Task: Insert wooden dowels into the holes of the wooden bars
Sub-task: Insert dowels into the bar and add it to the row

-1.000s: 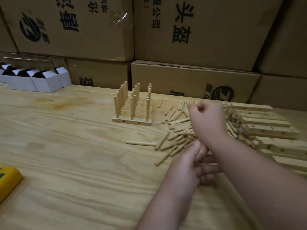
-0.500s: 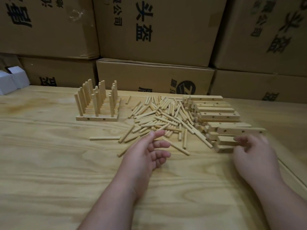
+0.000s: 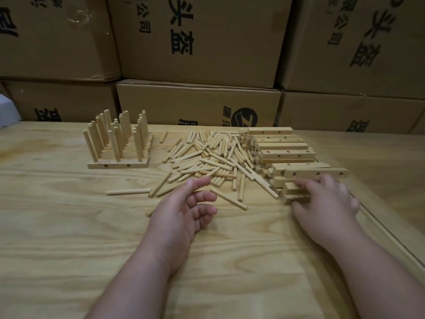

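The right hand (image 3: 326,201) is reaching into the near end of the stack of wooden bars (image 3: 285,155) at the right of the table (image 3: 57,226), its fingers (image 3: 303,184) curling over the top of the nearest bar (image 3: 296,199) and its thumb pressing against the bar's near side, so it is gripping that bar. The left hand (image 3: 181,212) is hovering palm-up just above the table, its fingers (image 3: 202,195) loosely curled and holding nothing, at the near edge of the loose dowels (image 3: 207,157) that are lying scattered in a heap between the two groups of bars. At the left, finished bars (image 3: 117,163) are lying side by side with dowels standing upright in their holes. A single dowel (image 3: 128,191) is lying apart from the heap, near the left hand. Cardboard boxes (image 3: 197,42) are standing stacked behind the table.
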`<state>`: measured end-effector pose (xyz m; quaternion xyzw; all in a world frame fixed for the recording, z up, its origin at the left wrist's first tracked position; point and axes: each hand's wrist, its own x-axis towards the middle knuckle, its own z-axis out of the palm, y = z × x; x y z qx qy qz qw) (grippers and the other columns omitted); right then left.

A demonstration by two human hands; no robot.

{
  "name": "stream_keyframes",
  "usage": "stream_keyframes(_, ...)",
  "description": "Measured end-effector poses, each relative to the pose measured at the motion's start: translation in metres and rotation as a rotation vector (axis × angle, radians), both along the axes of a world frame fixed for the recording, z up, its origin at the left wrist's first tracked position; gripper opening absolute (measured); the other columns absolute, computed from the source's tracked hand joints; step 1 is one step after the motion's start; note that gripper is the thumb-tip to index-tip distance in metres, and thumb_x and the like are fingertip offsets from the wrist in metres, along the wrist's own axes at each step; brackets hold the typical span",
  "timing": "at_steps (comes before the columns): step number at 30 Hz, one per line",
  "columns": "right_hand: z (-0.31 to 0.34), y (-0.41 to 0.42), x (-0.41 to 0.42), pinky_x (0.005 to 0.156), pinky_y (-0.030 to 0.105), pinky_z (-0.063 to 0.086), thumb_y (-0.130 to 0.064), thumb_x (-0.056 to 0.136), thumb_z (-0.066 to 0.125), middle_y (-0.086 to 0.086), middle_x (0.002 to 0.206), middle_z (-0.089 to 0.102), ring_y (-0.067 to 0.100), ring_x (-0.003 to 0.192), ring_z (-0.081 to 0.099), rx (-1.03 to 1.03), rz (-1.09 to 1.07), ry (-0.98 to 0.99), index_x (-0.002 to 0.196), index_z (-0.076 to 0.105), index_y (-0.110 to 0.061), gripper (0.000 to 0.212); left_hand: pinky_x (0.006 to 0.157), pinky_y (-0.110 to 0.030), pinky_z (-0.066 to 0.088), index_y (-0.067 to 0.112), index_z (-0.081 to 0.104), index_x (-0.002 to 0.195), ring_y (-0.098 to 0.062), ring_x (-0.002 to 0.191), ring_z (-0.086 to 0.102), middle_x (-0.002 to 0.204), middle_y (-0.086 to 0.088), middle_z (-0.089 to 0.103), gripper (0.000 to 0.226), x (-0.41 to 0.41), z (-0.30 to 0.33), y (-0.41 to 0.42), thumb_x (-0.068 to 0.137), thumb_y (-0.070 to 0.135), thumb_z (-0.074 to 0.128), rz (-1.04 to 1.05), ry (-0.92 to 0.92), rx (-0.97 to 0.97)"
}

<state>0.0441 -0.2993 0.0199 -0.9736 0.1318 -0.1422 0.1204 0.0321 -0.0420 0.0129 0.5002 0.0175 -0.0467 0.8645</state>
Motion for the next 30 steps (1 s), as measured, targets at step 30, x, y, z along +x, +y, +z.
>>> stream_keyframes(30,0.001,0.032,-0.005,0.105,0.032,0.02,-0.032,0.092,0.066,-0.022,0.108,0.052,0.011,0.115,0.045,-0.027,0.39,-0.25,0.116,0.063,-0.04,0.026,0.062,-0.028,0.046,0.016,0.072,0.11,-0.013,0.06,0.059,0.077,-0.001,0.067,0.022,-0.001,0.0,-0.002,0.102,0.024,0.054,0.063,-0.011,0.064)
